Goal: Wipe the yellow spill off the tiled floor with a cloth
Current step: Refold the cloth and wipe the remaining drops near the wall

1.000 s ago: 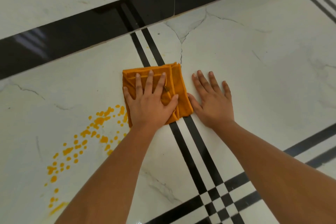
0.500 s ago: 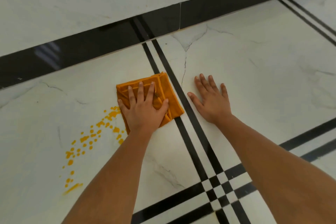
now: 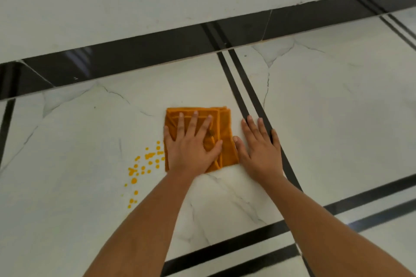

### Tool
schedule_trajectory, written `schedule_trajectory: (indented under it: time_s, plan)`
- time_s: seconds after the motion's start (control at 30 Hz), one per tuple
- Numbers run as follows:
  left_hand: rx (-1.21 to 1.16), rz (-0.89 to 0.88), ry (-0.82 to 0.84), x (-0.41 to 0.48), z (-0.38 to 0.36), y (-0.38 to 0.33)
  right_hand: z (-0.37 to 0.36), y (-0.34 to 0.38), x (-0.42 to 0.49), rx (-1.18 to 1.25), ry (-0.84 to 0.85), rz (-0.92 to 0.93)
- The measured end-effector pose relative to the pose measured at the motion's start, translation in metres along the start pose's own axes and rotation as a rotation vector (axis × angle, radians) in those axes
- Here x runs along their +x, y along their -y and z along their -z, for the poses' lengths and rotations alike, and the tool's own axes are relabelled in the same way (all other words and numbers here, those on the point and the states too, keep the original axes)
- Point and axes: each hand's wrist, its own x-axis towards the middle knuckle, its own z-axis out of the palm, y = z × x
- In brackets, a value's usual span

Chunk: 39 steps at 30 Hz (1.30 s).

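Head view: left hand (image 3: 191,153) flat on folded orange cloth (image 3: 225,141), fingers spread, palm pressing it to the white tiled floor (image 3: 78,141); nothing pinched; right hand (image 3: 261,153) flat on bare tile just right of the cloth, fingers together and extended, thumb at the cloth's edge, outer fingers over a black stripe (image 3: 245,87); yellow spill (image 3: 144,168) lies as scattered drops left of the cloth, nearest drops at its left edge; black skirting (image 3: 135,58) runs along the wall beyond.

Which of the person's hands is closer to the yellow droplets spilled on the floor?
Left. The left hand presses the folded orange cloth beside the yellow droplets; the right hand rests flat beyond the cloth.
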Motion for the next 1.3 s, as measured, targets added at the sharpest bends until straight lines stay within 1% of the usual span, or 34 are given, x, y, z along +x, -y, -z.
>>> schedule_trajectory:
  time_s: [0.07, 0.1, 0.2, 0.23, 0.27, 0.33, 0.4, 0.43, 0.5, 0.57, 0.6, 0.67, 0.73, 0.8, 0.87, 0.9, 0.97, 1.0, 1.03, 1.1, 1.17, 1.2, 1.3]
  plan:
    - [-0.032, 0.081, 0.013, 0.01, 0.002, 0.01, 0.001, 0.002, 0.0, -0.027, 0.016, -0.011]
    - [-0.04, 0.078, -0.007, 0.007, 0.001, 0.014, 0.002, 0.003, -0.001, -0.037, 0.031, -0.012]
    - [0.017, -0.134, -0.052, -0.021, -0.004, 0.032, 0.002, 0.009, -0.015, -0.05, 0.061, 0.043]
    - [0.024, -0.181, -0.049, -0.023, -0.005, 0.041, 0.0, 0.015, -0.024, -0.04, 0.077, 0.062]
    - [0.022, -0.179, -0.043, -0.019, -0.002, 0.048, -0.002, 0.023, -0.031, -0.035, 0.096, 0.08]
    - [0.001, -0.066, -0.028, -0.006, 0.004, 0.051, -0.008, 0.036, -0.038, -0.027, 0.116, 0.075]
    - [0.002, 0.046, -0.028, -0.009, 0.005, 0.047, -0.012, 0.047, -0.035, -0.032, 0.098, 0.031]
    - [-0.013, 0.059, -0.045, -0.019, 0.003, 0.046, -0.013, 0.051, -0.032, -0.034, 0.09, 0.009]
    - [-0.005, -0.011, -0.062, -0.036, -0.001, 0.051, -0.015, 0.058, -0.025, -0.01, 0.07, -0.034]
    - [0.013, -0.085, -0.035, -0.034, 0.0, 0.061, -0.015, 0.064, -0.023, 0.014, 0.059, -0.064]
    - [0.016, -0.081, -0.031, -0.027, 0.003, 0.066, -0.016, 0.069, -0.025, 0.021, 0.067, -0.072]
    - [0.002, -0.001, -0.015, -0.018, 0.006, 0.065, -0.018, 0.077, -0.028, 0.022, 0.088, -0.075]
    - [-0.024, 0.069, -0.024, -0.031, 0.004, 0.064, -0.02, 0.083, -0.03, 0.017, 0.092, -0.073]
    - [-0.012, 0.031, -0.047, -0.052, 0.0, 0.068, -0.02, 0.086, -0.031, 0.03, 0.078, -0.085]
    - [0.009, -0.014, -0.028, -0.053, 0.004, 0.083, -0.018, 0.089, -0.032, 0.035, 0.087, -0.077]
    - [0.013, 0.012, -0.017, -0.045, 0.006, 0.09, -0.016, 0.091, -0.034, 0.028, 0.097, -0.059]
    - [-0.016, 0.14, 0.023, -0.035, 0.008, 0.091, -0.015, 0.093, -0.038, 0.004, 0.116, -0.004]
    - [-0.03, 0.186, 0.012, -0.042, 0.008, 0.088, -0.016, 0.095, -0.04, -0.014, 0.13, 0.037]
    - [-0.048, 0.195, -0.007, -0.054, 0.007, 0.085, -0.017, 0.096, -0.041, -0.033, 0.142, 0.075]
    - [-0.007, 0.1, -0.006, -0.083, 0.003, 0.086, -0.019, 0.096, -0.044, -0.058, 0.153, 0.104]
    - [0.017, 0.032, 0.041, -0.088, 0.005, 0.101, -0.02, 0.096, -0.049, -0.056, 0.163, 0.093]
    - [0.01, 0.063, 0.042, -0.083, 0.006, 0.108, -0.021, 0.096, -0.054, -0.053, 0.173, 0.088]
    - [-0.039, 0.256, 0.029, -0.078, 0.007, 0.109, -0.024, 0.094, -0.066, -0.069, 0.18, 0.085]
